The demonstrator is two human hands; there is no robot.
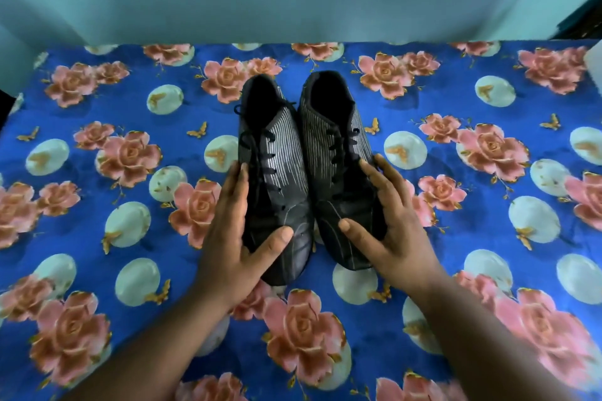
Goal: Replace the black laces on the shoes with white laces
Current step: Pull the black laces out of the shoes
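While the left hand (239,238) lies along the outer side of the left shoe (275,179), its fingers (236,185) straight and pressed together against the shoe's edge, its thumb reaches over the toe; the shoe rests on a bed covered by a blue flowered sheet (97,205), about midway between the left and right edges and nearer the far edge, toe pointing toward the person; black laces (265,159) run up its front; just beside it, touching along the inner side, sits the right shoe (338,166) with black laces of its own; the right hand (387,228) cups this shoe's outer side, fingers slightly spread, thumb laid across the toe.
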